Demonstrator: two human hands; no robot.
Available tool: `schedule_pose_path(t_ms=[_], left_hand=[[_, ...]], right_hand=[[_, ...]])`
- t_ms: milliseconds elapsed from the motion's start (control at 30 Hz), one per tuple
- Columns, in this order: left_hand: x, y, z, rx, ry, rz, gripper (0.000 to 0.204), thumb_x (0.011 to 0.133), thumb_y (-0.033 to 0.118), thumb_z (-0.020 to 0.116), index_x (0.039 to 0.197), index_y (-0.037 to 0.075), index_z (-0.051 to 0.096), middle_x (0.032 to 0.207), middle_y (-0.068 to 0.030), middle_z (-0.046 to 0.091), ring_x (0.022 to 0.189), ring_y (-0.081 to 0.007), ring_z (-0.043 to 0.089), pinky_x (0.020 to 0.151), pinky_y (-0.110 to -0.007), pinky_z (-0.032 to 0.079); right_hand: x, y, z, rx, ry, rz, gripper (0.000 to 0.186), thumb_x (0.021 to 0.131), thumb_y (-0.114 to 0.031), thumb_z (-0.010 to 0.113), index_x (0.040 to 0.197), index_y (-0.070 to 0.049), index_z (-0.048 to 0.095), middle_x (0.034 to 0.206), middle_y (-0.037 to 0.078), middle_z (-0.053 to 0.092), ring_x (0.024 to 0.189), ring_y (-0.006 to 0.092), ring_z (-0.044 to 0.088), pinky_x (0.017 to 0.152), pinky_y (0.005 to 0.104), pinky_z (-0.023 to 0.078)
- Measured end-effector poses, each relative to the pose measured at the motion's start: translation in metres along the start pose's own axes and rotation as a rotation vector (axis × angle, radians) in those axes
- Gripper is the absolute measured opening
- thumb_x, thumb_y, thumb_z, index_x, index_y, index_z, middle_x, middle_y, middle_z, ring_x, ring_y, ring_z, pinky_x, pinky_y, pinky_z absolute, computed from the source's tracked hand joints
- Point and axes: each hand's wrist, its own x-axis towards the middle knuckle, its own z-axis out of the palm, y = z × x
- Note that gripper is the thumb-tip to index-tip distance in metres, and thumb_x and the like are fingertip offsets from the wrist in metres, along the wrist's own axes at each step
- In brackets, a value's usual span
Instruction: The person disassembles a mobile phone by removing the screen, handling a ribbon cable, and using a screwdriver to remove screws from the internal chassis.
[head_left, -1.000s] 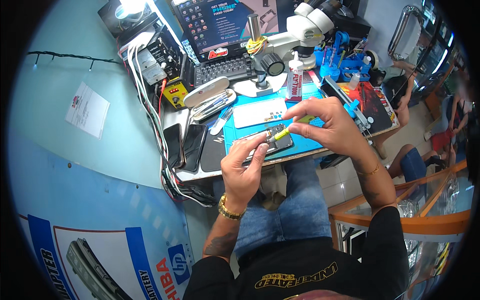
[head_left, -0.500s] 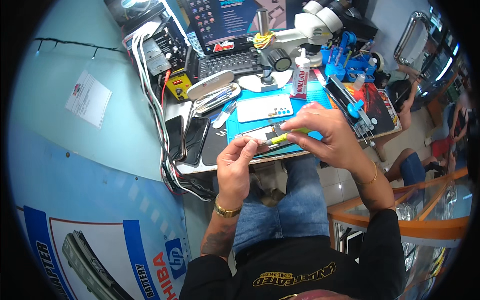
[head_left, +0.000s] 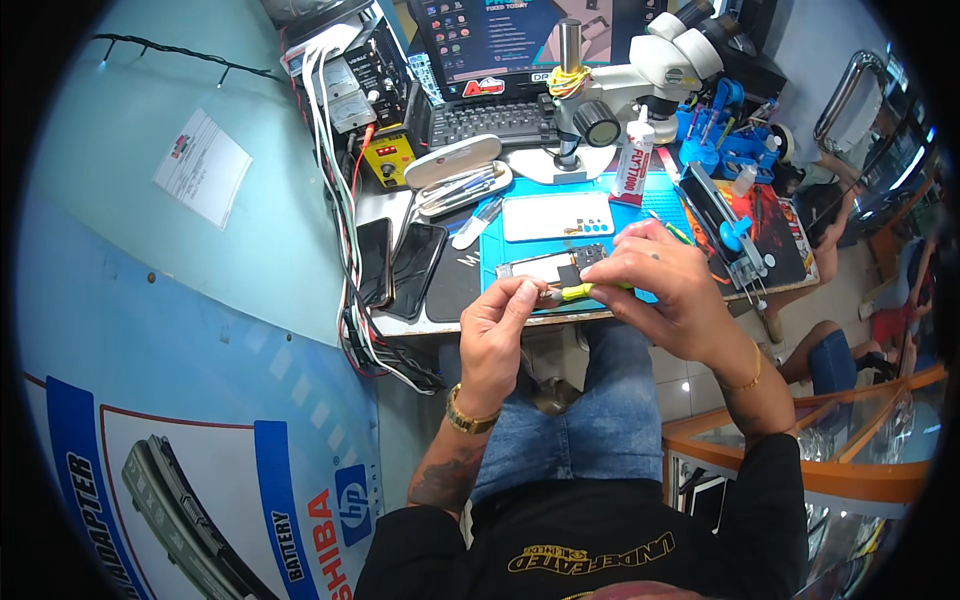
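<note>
My right hand (head_left: 672, 285) pinches a slim tool with a yellow-green handle (head_left: 575, 293). Its grey tip points left, to the fingers of my left hand (head_left: 492, 338). Those fingers are pressed together on something small that I cannot make out, right at the tool's tip. Just beyond both hands, an opened phone (head_left: 540, 268) with bare inner parts lies on a blue work mat (head_left: 492, 232). Farther back on the mat rests a white phone-shaped panel (head_left: 545, 217) with several small parts on its right end.
A red and white glue tube (head_left: 632, 165) stands beside the microscope (head_left: 655, 70). An opened case of tools (head_left: 462, 180) and two dark phones (head_left: 415, 270) lie to the left. At right are a phone clamp (head_left: 725, 225) and blue tool holder (head_left: 705, 145). Cables (head_left: 335, 200) hang at the left edge.
The whole view has shifted, so the bench appears farther right and slightly lower. Both hands keep their pinch, with the tool's tip still at my left fingers.
</note>
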Motion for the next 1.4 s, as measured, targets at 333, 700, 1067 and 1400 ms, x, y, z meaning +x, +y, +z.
schedule_pose_path(t_ms=[333,700,1067,1400], left_hand=[[-0.002,-0.002,-0.003,-0.475,0.022,-0.228,0.018,0.106,0.023,0.054,0.107,0.006,0.061,0.096,-0.0028,0.064,0.093,-0.0152,0.063,0.098,-0.042,0.052],[-0.005,-0.008,-0.003,-0.634,-0.063,-0.249,0.018,0.105,0.022,0.056,0.109,0.006,0.062,0.101,-0.0046,0.064,0.101,-0.0165,0.063,0.098,-0.041,0.052],[-0.007,-0.012,-0.006,-0.483,-0.014,-0.156,0.018,0.104,0.020,0.057,0.114,0.006,0.063,0.103,-0.0067,0.069,0.097,-0.0173,0.067,0.098,-0.044,0.052],[-0.005,-0.010,-0.007,-0.385,-0.020,-0.136,0.017,0.105,0.015,0.057,0.112,0.002,0.065,0.103,-0.0074,0.069,0.097,-0.0171,0.068,0.093,-0.040,0.056]], right_hand=[[-0.002,-0.009,-0.007,-0.128,0.123,-0.119,0.028,0.077,-0.001,0.078,0.102,-0.007,0.069,0.081,0.003,0.068,0.074,0.0214,0.065,0.085,0.0424,0.049],[-0.002,-0.010,-0.007,-0.108,0.129,-0.133,0.029,0.076,0.000,0.078,0.103,-0.007,0.069,0.082,0.004,0.068,0.075,0.0213,0.066,0.085,0.0422,0.049],[-0.004,-0.008,-0.003,-0.082,0.150,-0.109,0.025,0.079,0.000,0.078,0.101,-0.007,0.069,0.081,0.004,0.068,0.073,0.0208,0.066,0.085,0.0410,0.049],[-0.002,-0.013,-0.014,-0.109,0.158,-0.119,0.026,0.077,0.000,0.078,0.100,-0.007,0.069,0.078,0.003,0.066,0.071,0.0202,0.064,0.086,0.0413,0.049]])
